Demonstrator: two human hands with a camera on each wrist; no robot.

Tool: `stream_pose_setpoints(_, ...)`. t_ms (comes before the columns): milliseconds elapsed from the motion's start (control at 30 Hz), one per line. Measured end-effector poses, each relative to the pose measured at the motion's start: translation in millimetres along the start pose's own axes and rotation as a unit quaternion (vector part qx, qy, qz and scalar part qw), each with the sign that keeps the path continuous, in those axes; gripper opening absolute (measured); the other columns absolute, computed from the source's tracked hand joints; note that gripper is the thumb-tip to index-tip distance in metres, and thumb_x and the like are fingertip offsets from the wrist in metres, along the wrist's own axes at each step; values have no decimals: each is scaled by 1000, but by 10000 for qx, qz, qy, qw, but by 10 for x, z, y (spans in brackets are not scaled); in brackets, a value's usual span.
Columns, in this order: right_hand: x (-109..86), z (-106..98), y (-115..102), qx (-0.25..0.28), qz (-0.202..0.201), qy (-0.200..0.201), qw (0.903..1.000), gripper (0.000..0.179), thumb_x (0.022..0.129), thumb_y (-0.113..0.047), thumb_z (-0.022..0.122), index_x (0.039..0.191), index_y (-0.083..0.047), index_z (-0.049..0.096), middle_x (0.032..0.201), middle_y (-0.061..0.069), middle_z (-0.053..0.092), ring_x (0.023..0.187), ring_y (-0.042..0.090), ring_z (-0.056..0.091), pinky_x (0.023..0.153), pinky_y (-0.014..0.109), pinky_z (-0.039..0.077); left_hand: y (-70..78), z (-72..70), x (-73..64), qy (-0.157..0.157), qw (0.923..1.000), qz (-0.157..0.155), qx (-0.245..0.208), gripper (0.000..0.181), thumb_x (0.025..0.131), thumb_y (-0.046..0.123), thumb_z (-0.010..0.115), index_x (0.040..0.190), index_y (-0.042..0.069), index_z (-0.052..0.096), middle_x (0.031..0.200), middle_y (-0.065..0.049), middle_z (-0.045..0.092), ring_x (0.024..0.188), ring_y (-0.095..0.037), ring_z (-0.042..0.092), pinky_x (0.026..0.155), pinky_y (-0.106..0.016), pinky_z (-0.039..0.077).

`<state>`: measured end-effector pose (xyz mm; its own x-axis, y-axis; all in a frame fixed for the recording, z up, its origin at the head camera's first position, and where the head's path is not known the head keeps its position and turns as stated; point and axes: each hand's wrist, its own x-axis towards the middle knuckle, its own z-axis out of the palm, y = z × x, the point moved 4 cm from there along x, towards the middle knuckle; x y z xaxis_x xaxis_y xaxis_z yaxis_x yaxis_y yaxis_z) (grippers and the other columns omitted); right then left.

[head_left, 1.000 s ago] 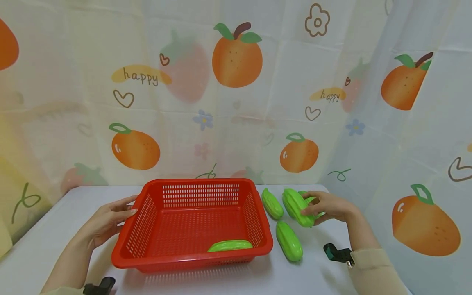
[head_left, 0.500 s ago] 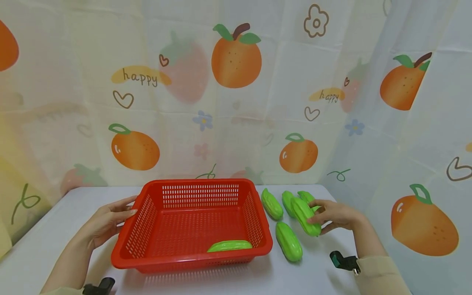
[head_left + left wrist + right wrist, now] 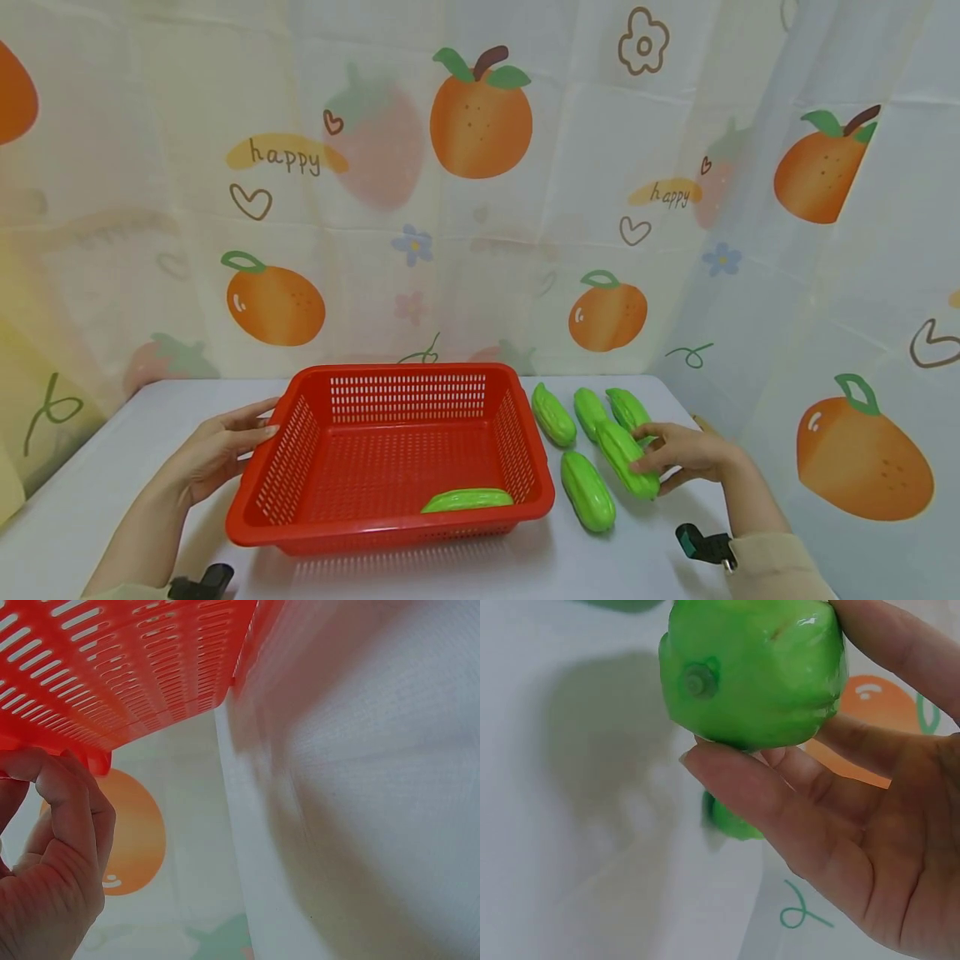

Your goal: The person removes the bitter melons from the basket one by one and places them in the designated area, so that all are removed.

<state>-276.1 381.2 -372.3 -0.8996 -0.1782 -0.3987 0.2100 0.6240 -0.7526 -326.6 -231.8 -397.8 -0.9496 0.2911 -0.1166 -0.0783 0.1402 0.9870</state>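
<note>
In the head view, my right hand (image 3: 686, 450) pinches a ridged, light green gourd (image 3: 621, 450) between thumb and fingers. The right wrist view shows the stem-scarred end of this gourd (image 3: 754, 675) above its shadow, raised off the table. My left hand (image 3: 217, 450) holds the left rim of a red perforated basket (image 3: 390, 530); seen from the left wrist, its bent fingers (image 3: 71, 795) are at the basket's edge. One green gourd (image 3: 468, 499) lies inside the basket near the front wall, partly hidden by the rim.
Between basket and right hand lie more green gourds: one at the back (image 3: 553, 415), a nearer one (image 3: 588, 492), one partly behind the held gourd (image 3: 587, 410) and another by the fingers (image 3: 628, 407). A fruit-printed curtain (image 3: 480, 275) hangs behind the white table (image 3: 90, 492).
My right hand has moved right and toward me with the gourd, away from the gourds behind it. My left hand and the basket have stayed in place.
</note>
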Motion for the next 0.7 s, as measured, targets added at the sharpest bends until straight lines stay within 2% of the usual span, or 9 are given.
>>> stream_pose_setpoints(400, -11, 43, 155, -15, 135, -63, 9999, 70, 86, -21, 76, 139, 6, 39, 97, 7, 58, 78, 16, 58, 73, 38, 60, -7, 4, 8, 38, 9999, -67, 86, 69, 100, 25, 56, 157, 7, 21, 103, 14, 64, 95, -6, 66, 83, -29, 59)
stream_pose_setpoints(700, -19, 57, 231, -5, 220, -122, 9997, 71, 86, -23, 76, 139, 6, 39, 97, 7, 59, 75, 14, 58, 73, 37, 60, -19, -9, 14, 55, 10000, -64, 20, 66, 100, 25, 56, 157, 11, 25, 102, 14, 64, 94, -6, 66, 83, -29, 59)
